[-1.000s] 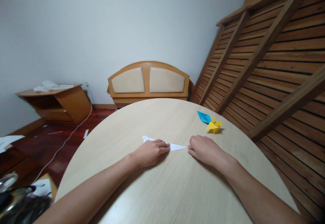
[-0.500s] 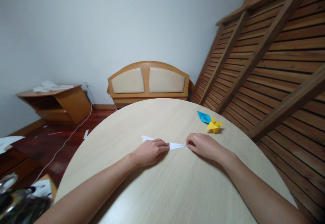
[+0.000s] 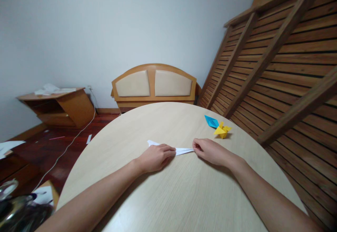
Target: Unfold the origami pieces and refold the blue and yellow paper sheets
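Note:
A narrow piece of folded white paper (image 3: 183,151) lies on the round table. My left hand (image 3: 158,157) rests over its middle, fingers together and pressing it to the tabletop; the paper beneath the hand is hidden. One wider end of the paper shows past the left knuckles. At the paper's right end, my right hand (image 3: 210,150) pinches the thin pointed tip between thumb and fingers. A dark slit runs between two layers near that tip. Beyond the right hand sit a yellow origami bird (image 3: 222,130) and a blue folded paper diamond (image 3: 211,121), close beside each other.
The pale round table (image 3: 116,137) spans the front. A wooden headboard (image 3: 152,81) stands behind it, and a slatted wooden frame (image 3: 265,63) leans along the right. At left are a low cabinet (image 3: 71,109) and a white cable (image 3: 71,144) on the floor.
My right fingers have shifted very slightly, and the gap between the paper's layers near the tip looks wider. My left hand stays in place.

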Demonstrator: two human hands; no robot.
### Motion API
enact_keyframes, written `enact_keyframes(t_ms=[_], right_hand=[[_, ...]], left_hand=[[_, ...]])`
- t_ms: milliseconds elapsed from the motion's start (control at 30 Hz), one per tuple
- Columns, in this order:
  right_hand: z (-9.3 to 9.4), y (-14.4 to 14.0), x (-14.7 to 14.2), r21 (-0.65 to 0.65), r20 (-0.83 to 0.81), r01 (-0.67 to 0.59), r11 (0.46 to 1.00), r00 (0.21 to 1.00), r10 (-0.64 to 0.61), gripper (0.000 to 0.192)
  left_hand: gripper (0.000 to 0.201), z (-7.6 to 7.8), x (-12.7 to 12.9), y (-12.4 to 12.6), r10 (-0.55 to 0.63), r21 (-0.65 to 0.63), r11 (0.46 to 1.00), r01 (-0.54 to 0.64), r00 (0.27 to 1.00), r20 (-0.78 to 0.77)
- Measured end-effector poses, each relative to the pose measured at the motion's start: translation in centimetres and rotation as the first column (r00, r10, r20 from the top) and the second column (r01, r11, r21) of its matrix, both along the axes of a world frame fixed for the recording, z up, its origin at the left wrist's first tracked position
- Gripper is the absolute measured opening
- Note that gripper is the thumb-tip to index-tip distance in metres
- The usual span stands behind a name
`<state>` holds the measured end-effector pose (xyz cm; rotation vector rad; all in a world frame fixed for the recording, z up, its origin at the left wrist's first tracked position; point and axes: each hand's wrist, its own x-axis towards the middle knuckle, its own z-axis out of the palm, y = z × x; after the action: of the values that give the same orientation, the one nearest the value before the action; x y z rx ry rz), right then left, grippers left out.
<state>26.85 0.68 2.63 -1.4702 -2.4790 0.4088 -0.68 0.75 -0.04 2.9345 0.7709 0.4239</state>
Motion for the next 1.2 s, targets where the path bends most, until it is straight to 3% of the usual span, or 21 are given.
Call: enact_keyframes(t_ms=[233,367,633,767,1200], right_hand=[[-0.3,0.1,-0.2,-0.112,-0.184,-0.054,0.992,0.982,0.032,0.013],[-0.7,0.4,-0.2,-0.101,-0.199,-0.065,0.993,0.979,0.044,0.02],[-1.5,0.5,-1.2,0.09,-0.17,-0.158,0.983,0.97,0.172,0.019],[-1.6,0.3,-1.8,0.183,-0.076,-0.211,0.96,0.971,0.228,0.025],[-2.4,0.3,-4.1,0.413,0.172,-0.25,0.876,0.966,0.195,0.01]], left_hand=[[0.035,0.0,-0.1,-0.1,0.001,-0.006,1.0,-0.001,1.0,0.013],[0.036,0.0,-0.1,0.0,0.009,-0.004,1.0,-0.009,1.0,-0.001],[0.036,0.1,0.0,-0.1,0.037,0.004,0.999,-0.037,0.999,-0.008],[0.036,0.1,-0.1,-0.1,0.053,0.004,0.999,-0.053,0.999,-0.015],[0.029,-0.4,0.2,0.0,0.119,0.044,0.992,-0.119,0.993,-0.015]])
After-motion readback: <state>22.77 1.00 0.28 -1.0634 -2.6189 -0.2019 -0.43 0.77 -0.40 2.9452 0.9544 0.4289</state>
